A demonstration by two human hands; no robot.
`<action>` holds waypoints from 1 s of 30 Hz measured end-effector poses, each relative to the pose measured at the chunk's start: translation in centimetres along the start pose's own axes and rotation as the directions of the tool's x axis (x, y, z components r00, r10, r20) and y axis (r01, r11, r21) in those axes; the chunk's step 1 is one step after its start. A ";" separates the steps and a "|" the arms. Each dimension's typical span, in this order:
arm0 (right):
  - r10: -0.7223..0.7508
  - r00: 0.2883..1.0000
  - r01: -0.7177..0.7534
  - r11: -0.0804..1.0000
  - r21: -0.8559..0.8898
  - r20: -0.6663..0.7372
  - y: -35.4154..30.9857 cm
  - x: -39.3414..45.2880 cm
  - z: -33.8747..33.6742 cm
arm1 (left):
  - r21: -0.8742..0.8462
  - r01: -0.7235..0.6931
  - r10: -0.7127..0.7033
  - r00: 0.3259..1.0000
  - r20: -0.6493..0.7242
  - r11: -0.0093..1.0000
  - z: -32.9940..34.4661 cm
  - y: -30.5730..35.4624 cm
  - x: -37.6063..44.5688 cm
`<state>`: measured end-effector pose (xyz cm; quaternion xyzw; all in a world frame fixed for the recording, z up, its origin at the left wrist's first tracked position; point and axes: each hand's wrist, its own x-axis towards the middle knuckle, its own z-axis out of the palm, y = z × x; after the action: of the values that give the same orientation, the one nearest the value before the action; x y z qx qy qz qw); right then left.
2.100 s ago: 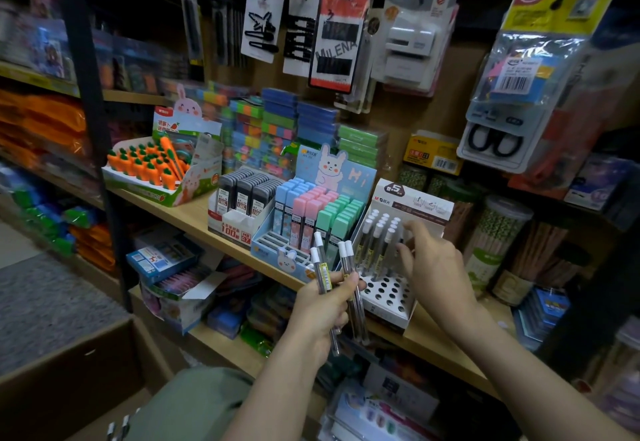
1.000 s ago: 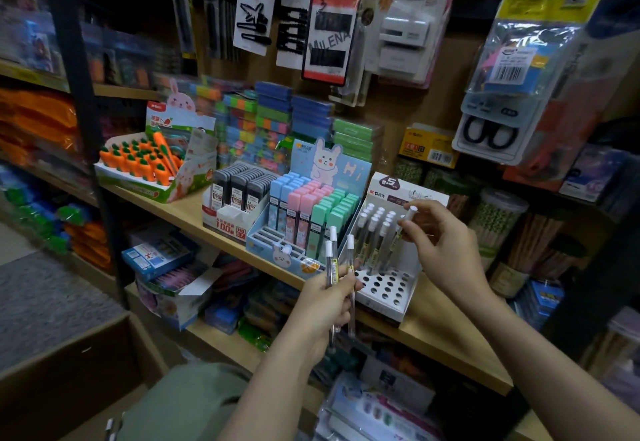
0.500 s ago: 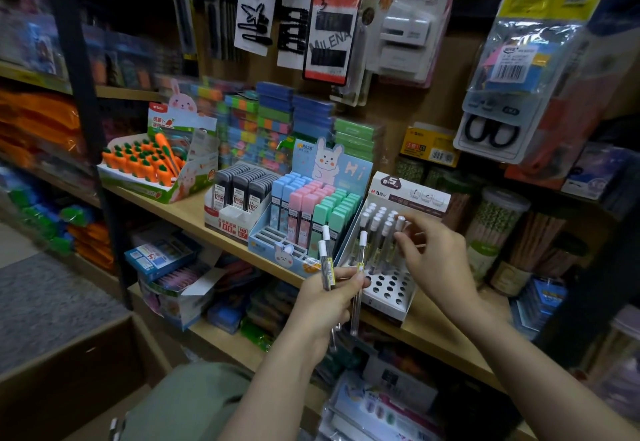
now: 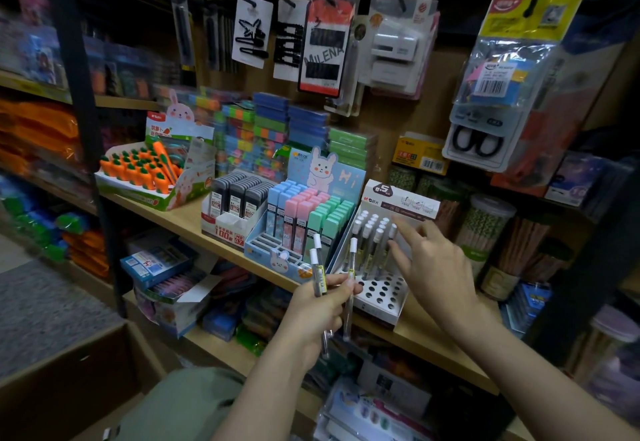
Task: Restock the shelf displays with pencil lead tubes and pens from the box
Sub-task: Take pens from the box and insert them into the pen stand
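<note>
My left hand [image 4: 317, 305] holds three clear pencil lead tubes [image 4: 349, 281] with white caps, upright, in front of the shelf. The white display rack [image 4: 384, 297] with round holes stands on the wooden shelf [image 4: 187, 219]; several white-capped tubes [image 4: 372, 236] stand in its back rows and the front holes are vacant. My right hand [image 4: 429, 267] hovers over the rack's right side, fingers spread, fingertips near the standing tubes, holding nothing.
Left of the rack sit a pastel lead-case display [image 4: 304, 219] with a bunny card, a black lead-case box [image 4: 235, 205] and a carrot-pen box [image 4: 145, 174]. Packaged goods hang above. Jars of pencils [image 4: 485, 229] stand to the right. A cardboard box [image 4: 69, 381] is at the lower left.
My right hand set a tube into the rack's back rows and has let go, fingers now spread. The left hand's bundle went from several tubes to three.
</note>
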<state>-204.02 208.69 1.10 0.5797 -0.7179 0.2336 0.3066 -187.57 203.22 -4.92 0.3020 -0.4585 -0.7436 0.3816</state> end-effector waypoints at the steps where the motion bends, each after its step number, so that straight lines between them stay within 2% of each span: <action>1: -0.010 1.000 0.011 0.999 -0.030 0.011 0.1 0.0 -0.1 | 0.003 -0.001 0.001 1.000 0.002 1.000 0.0 0.0 0.0; 3: -0.028 0.996 0.038 0.992 -0.117 0.089 0.3 0.0 -0.2 | 0.013 -0.002 0.002 1.000 0.001 1.000 0.0 0.0 -0.1; 5: -0.040 0.987 0.059 0.991 -0.124 0.154 0.7 -0.1 -0.2 | 0.021 0.004 -0.004 1.000 -0.002 1.000 0.0 0.0 -0.2; 6: -0.024 0.988 0.033 0.998 -0.055 0.153 1.0 -0.1 -0.3 | 0.026 0.003 -0.003 1.000 0.000 1.000 0.0 0.0 -0.3; 8: 0.044 0.991 -0.070 0.977 0.200 0.129 1.1 0.1 -0.7 | 0.033 0.000 -0.001 1.000 0.009 0.999 0.0 0.1 -0.5; 11: 0.073 0.978 -0.169 0.820 0.547 0.193 -0.1 -0.2 -0.8 | 0.038 0.005 -0.007 0.999 0.038 0.999 0.3 0.4 -0.7; 13: 0.081 0.960 -0.242 0.719 0.651 0.268 -1.4 -0.7 -0.5 | 0.068 0.019 -0.022 0.998 0.052 0.998 0.6 0.4 -0.8; 17: 0.133 0.963 -0.265 0.638 0.722 0.236 -1.8 -0.3 -0.7 | 0.059 0.021 -0.025 0.998 0.058 0.998 0.8 0.5 -0.8; 19: 0.160 0.981 -0.191 0.670 0.718 0.112 -0.7 0.5 -1.3 | 0.030 0.041 -0.042 0.999 0.031 0.999 0.6 0.6 -0.4; 22: 0.185 0.981 -0.094 0.736 0.671 -0.065 0.7 1.1 -1.5 | 0.081 0.093 -0.098 0.994 0.055 0.992 0.5 0.5 0.0; 30: 0.192 0.976 -0.080 0.747 0.659 -0.100 0.8 0.2 0.7 | 0.049 -0.010 0.007 0.998 0.061 0.999 0.6 0.2 -0.1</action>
<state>-204.90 208.24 0.71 0.5751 -0.6049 0.5365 0.1250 -187.96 203.48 -4.50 0.2865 -0.4893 -0.7394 0.3630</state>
